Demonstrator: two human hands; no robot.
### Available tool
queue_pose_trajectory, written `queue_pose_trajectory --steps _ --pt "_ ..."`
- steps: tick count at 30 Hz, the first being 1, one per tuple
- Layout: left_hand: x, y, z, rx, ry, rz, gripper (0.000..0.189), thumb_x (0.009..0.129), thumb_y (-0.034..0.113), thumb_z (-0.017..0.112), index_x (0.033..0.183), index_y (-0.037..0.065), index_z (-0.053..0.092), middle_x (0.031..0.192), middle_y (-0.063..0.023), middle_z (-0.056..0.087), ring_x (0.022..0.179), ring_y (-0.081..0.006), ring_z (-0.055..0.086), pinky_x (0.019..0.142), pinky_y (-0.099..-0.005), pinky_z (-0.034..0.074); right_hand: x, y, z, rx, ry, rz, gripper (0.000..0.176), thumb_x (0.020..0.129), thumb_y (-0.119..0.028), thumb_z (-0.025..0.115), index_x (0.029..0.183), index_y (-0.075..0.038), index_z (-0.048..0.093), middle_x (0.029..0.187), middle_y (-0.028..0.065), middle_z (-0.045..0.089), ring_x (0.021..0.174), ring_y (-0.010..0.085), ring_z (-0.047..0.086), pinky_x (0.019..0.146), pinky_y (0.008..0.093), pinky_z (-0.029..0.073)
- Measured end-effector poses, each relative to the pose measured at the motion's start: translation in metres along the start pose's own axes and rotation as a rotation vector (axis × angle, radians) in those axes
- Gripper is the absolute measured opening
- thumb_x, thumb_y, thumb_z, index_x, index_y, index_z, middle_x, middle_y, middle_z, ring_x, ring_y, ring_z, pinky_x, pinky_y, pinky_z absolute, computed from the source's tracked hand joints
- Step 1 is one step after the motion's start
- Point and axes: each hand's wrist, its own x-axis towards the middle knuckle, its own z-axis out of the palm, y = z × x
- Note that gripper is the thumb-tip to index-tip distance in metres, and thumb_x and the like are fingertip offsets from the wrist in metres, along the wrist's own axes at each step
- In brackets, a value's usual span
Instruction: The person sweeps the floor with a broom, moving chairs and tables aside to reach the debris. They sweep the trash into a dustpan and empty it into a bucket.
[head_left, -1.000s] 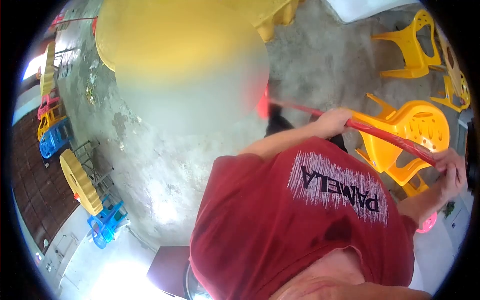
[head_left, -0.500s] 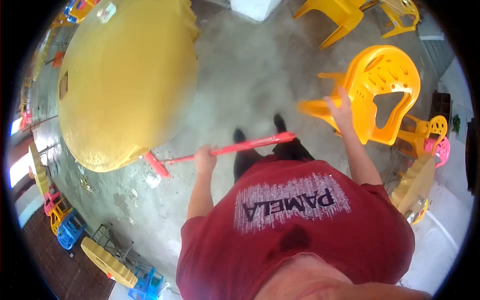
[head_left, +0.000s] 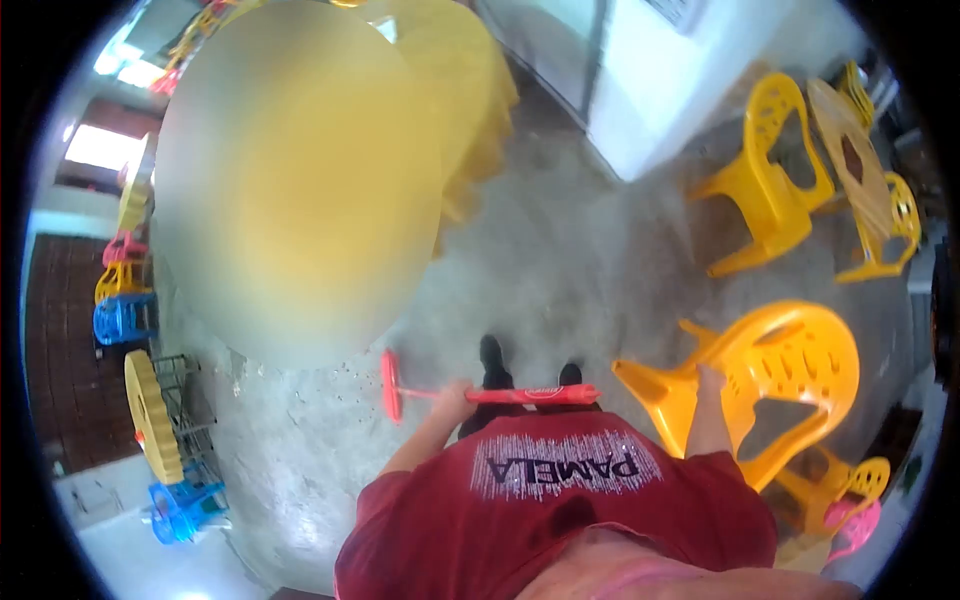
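My left hand is wrapped round the pole of a long-handled red squeegee, held across my front. Its narrow red crosspiece lies out to the left, by the floor. On the other side, my right hand is on a yellow plastic chair and appears closed on its edge. The fingers blend with the plastic there. The chair is tilted, with a leg pointing toward my feet and its slotted back to the right.
A yellow-covered table stands ahead left, partly blurred. A white appliance-like box is ahead. More yellow chairs and a tabletop are at right. Blue stools and a yellow table are at left.
My view has turned and tilted up, showing more of the white box and right-hand chairs. Both hands, the squeegee and the near chair now appear lower in the view.
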Motion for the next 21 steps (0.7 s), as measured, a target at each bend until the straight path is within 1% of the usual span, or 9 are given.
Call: queue_pose_trajectory --steps 6,8,9,12,15,17,18,19,21 --pt "0.024 -0.058 0.014 -0.083 -0.048 -0.137 0.026 0.082 0.035 0.062 0.09 0.011 0.066 0.092 -0.0199 0.065 0.09 -0.0416 0.061 0.076 -0.0495 0.05 0.006 -0.059 0.089 0.295 -0.099 -0.024 0.05 0.073 -0.007 0.074 0.118 0.003 0.054 0.107 0.0123 0.061 0.094 0.028 0.062 0.077 0.0425 0.052" --pt "0.027 -0.089 0.006 -0.173 -0.14 -0.081 0.029 0.082 0.038 0.062 0.098 0.014 0.067 0.092 -0.0195 0.066 0.092 -0.0405 0.062 0.077 -0.049 0.05 0.015 -0.085 0.131 0.472 -0.248 -0.023 0.048 0.076 -0.007 0.072 0.119 0.002 0.053 0.107 0.012 0.061 0.094 0.0282 0.062 0.074 0.0443 0.053" --pt "0.037 -0.097 -0.003 -0.222 -0.173 -0.047 0.032 0.082 0.039 0.062 0.102 0.016 0.067 0.091 -0.0193 0.066 0.092 -0.0399 0.062 0.078 -0.0488 0.05 0.001 -0.116 0.157 0.371 -0.153 -0.021 0.047 0.077 -0.007 0.071 0.12 0.0 0.052 0.108 0.0116 0.06 0.094 0.0277 0.061 0.071 0.0442 0.053" --pt "0.015 -0.059 -0.09 -0.337 -0.142 -0.392 0.036 0.081 0.041 0.064 0.109 0.02 0.067 0.093 -0.0184 0.067 0.095 -0.0378 0.063 0.081 -0.0474 0.05 -0.001 -0.161 0.242 0.303 -0.152 -0.151 0.046 0.078 -0.01 0.071 0.12 -0.001 0.053 0.109 0.011 0.06 0.091 0.0275 0.061 0.071 0.044 0.053" --pt "0.041 -0.113 -0.07 -0.198 -0.057 -0.329 0.029 0.082 0.036 0.06 0.101 0.017 0.07 0.097 -0.0181 0.067 0.092 -0.037 0.064 0.081 -0.0458 0.051 -0.028 -0.242 0.294 0.293 -0.458 -0.279 0.035 0.082 -0.017 0.068 0.114 -0.006 0.058 0.105 0.0069 0.06 0.089 0.0244 0.06 0.07 0.0427 0.051" --pt "0.057 -0.114 -0.088 -0.237 -0.178 -0.413 0.027 0.081 0.025 0.055 0.099 0.013 0.071 0.096 -0.018 0.068 0.092 -0.0376 0.065 0.081 -0.0464 0.051 -0.07 -0.317 0.302 0.099 -0.714 -0.355 0.017 0.09 -0.023 0.06 0.087 -0.007 0.06 0.086 -0.0048 0.06 0.079 0.0162 0.059 0.064 0.0327 0.047" --pt "0.068 -0.123 -0.078 -0.157 -0.127 -0.369 0.026 0.08 0.024 0.056 0.095 0.008 0.071 0.095 -0.0184 0.068 0.09 -0.0368 0.065 0.079 -0.0462 0.052 -0.065 -0.345 0.315 0.071 -0.912 -0.286 0.023 0.091 -0.024 0.06 0.102 -0.004 0.062 0.098 -0.0016 0.062 0.091 0.0171 0.061 0.075 0.0342 0.049" --pt "0.074 -0.124 -0.078 -0.118 -0.136 -0.326 0.026 0.08 0.024 0.056 0.093 0.007 0.071 0.094 -0.0185 0.068 0.089 -0.0362 0.066 0.078 -0.046 0.052 -0.16 -0.386 0.312 -0.047 -0.881 -0.383 0.037 0.092 -0.028 0.061 0.118 -0.002 0.058 0.114 0.0018 0.061 0.107 0.0181 0.058 0.088 0.0346 0.047" --pt "0.076 -0.12 -0.075 -0.108 -0.132 -0.26 0.024 0.08 0.022 0.056 0.09 0.006 0.071 0.093 -0.0182 0.068 0.088 -0.0349 0.066 0.076 -0.0455 0.053 -0.28 -0.427 0.296 -0.186 -1.151 -0.443 0.046 0.091 -0.028 0.062 0.127 -0.002 0.052 0.123 0.0065 0.057 0.113 0.0189 0.055 0.095 0.033 0.044"
